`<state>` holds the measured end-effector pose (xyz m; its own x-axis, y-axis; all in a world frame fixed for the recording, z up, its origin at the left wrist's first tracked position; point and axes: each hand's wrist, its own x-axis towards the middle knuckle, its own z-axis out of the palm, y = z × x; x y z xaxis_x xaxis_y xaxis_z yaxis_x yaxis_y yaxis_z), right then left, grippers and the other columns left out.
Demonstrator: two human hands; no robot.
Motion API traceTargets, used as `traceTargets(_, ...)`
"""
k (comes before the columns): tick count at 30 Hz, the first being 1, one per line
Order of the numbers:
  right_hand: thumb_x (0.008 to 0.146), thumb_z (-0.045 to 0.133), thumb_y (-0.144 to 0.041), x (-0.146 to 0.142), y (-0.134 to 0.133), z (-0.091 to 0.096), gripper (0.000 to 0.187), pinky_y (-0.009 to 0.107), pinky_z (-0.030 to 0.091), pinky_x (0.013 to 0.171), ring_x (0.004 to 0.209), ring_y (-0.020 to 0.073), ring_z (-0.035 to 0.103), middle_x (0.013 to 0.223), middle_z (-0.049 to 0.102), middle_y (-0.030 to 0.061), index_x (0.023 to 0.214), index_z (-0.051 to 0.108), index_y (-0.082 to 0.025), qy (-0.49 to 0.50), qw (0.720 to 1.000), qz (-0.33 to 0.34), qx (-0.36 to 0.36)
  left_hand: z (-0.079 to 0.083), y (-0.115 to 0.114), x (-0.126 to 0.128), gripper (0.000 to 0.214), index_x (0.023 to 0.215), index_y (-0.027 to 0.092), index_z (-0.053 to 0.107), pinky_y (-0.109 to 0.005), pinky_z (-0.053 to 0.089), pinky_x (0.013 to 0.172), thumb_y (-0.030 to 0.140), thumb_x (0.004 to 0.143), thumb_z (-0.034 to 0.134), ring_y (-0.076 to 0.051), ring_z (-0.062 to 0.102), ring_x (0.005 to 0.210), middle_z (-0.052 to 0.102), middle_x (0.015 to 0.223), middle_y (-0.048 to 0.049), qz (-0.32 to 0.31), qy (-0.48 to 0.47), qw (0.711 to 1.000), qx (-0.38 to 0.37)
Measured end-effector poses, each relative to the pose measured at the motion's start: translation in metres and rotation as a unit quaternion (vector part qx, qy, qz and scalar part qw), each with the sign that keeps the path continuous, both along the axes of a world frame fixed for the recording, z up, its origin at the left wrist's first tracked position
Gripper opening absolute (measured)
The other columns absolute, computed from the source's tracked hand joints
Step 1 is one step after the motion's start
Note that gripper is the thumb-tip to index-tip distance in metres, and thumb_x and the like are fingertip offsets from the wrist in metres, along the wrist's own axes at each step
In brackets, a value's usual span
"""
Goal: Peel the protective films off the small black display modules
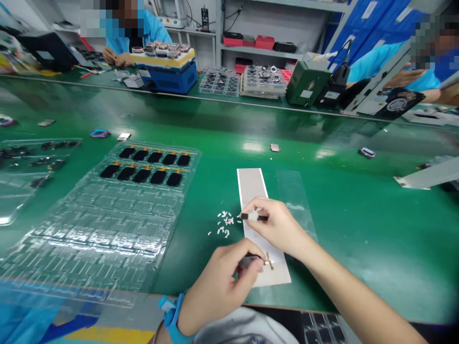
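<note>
My left hand [224, 272] is closed on a small dark screen [249, 259], mostly hidden by the fingers. A gold flex cable [269, 262] sticks out from it to the right, over the near part of a white sheet [250, 181]. Farther up the sheet, my right hand [281, 224] is closed around a slim black tool with a white band [253, 217]. Its kind cannot be made out. The tool's left end is near a scatter of small white pieces [225, 220] lying on the green table [201, 210], left of the sheet.
On the left lies a clear plastic tray [118, 205] with dark screens [155, 157] in its far rows. Another clear tray [21, 181] holds small dark parts. A transparent strip [294, 191] is right of the sheet. Co-workers sit beyond a blue box [167, 76] and a green device [307, 82].
</note>
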<state>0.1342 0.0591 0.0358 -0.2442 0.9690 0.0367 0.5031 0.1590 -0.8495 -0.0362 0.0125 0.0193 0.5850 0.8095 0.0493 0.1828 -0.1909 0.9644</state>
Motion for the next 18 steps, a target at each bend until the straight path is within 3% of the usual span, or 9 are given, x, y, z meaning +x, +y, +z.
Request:
traceTargets(3, 0.08, 0.067, -0.015, -0.006, 0.017, -0.011, 0.016, 0.025, 0.043, 0.063, 0.065, 0.0122, 0.056, 0.067, 0.062, -0.0017, 0.066, 0.06, -0.017, -0.005, 0.999, 0.011, -0.035, 0.003, -0.001, 0.0, 0.009, 0.095, 0.021, 0.055, -0.024, 0.044, 0.062, 0.02, 0.097, 0.046, -0.015, 0.061, 0.07, 0.068, 0.086, -0.0025, -0.067, 0.028, 0.997, 0.0)
traceTargets(9, 0.081, 0.06, -0.013, -0.011, 0.018, -0.017, 0.009, 0.029, 0.05, 0.073, 0.077, 0.0145, 0.063, 0.083, 0.07, 0.0022, 0.075, 0.066, -0.018, 0.049, 0.997, 0.031, -0.06, 0.001, -0.002, -0.001, 0.008, 0.093, 0.021, 0.052, -0.024, 0.044, 0.061, 0.019, 0.097, 0.046, -0.015, 0.061, 0.069, 0.065, 0.083, -0.0025, -0.066, 0.008, 0.998, -0.022)
traceTargets(12, 0.084, 0.061, -0.022, -0.002, 0.008, -0.009, 0.009, 0.023, 0.046, 0.059, 0.062, 0.0104, 0.057, 0.073, 0.067, -0.0004, 0.08, 0.067, -0.017, 0.092, 0.992, 0.022, -0.079, -0.003, -0.003, -0.001, 0.007, 0.095, 0.022, 0.051, -0.023, 0.044, 0.065, 0.023, 0.1, 0.046, -0.013, 0.061, 0.07, 0.062, 0.077, 0.0005, -0.003, -0.057, 0.996, -0.066)
traceTargets(14, 0.084, 0.065, -0.031, 0.004, -0.002, -0.004, 0.016, 0.02, 0.033, 0.046, 0.047, 0.0069, 0.043, 0.059, 0.058, -0.0038, 0.079, 0.066, -0.017, 0.144, 0.981, 0.018, -0.131, -0.006, -0.003, -0.001, 0.008, 0.098, 0.023, 0.049, -0.022, 0.042, 0.061, 0.028, 0.102, 0.045, -0.011, 0.056, 0.065, 0.057, 0.07, 0.0034, 0.063, -0.101, 0.989, -0.093)
traceTargets(16, 0.081, 0.07, -0.04, 0.008, -0.011, -0.002, 0.026, 0.02, 0.021, 0.042, 0.043, 0.0049, 0.031, 0.052, 0.05, -0.0061, 0.074, 0.064, -0.016, 0.209, 0.959, 0.026, -0.192, -0.009, -0.003, 0.0, 0.011, 0.099, 0.024, 0.046, -0.021, 0.038, 0.054, 0.033, 0.103, 0.043, -0.011, 0.049, 0.059, 0.05, 0.066, 0.0055, 0.112, -0.125, 0.979, -0.115)
traceTargets(18, 0.079, 0.072, -0.046, 0.009, -0.019, -0.002, 0.032, 0.021, 0.018, 0.043, 0.044, 0.0046, 0.029, 0.055, 0.051, -0.005, 0.072, 0.063, -0.016, 0.25, 0.943, 0.031, -0.217, -0.01, -0.003, 0.002, 0.013, 0.098, 0.024, 0.044, -0.02, 0.035, 0.051, 0.036, 0.104, 0.043, -0.01, 0.043, 0.057, 0.046, 0.067, 0.006, 0.133, -0.131, 0.974, -0.126)
